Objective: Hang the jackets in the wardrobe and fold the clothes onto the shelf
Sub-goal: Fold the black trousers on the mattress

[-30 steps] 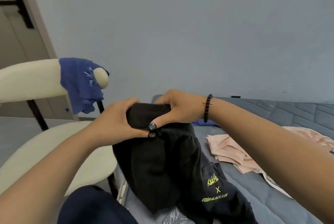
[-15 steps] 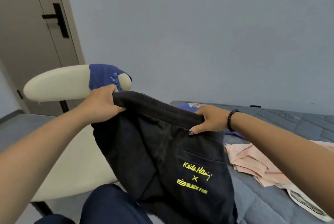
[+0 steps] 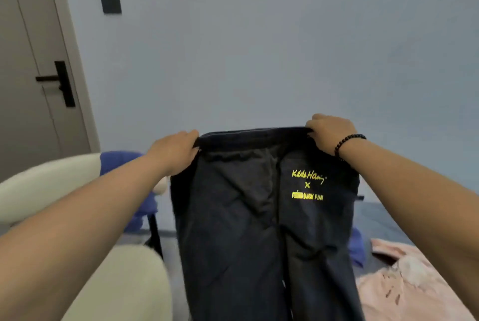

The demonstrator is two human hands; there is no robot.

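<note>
The dark trousers hang upright in the middle of the view, held up by the waistband, which is stretched flat between both hands. Yellow lettering sits on the right half of the seat, just under the waistband, and the two legs drop straight down out of the bottom of the frame.

The left hand grips the left end of the waistband, fingers curled over the top edge and closed tight on the cloth. The right hand grips the right end in the same way, knuckles up and fingers folded over the band; a black bead bracelet circles that wrist. Both forearms reach in from the lower corners towards the trousers.

Left of the trousers stands a cream chair, its padded backrest level with the trouser seat and its cushion lower down. A blue garment is draped over the end of the backrest nearest the trousers, partly hidden by the left forearm. Right of the trousers and lower, a pink garment lies rumpled on a blue-grey bed, with a bit of blue cloth showing between it and the right trouser leg.

Behind the trousers rises a plain pale-blue wall. Far to the left of them is a grey door with a black handle, and a dark switch plate is on the wall beside the door frame.
</note>
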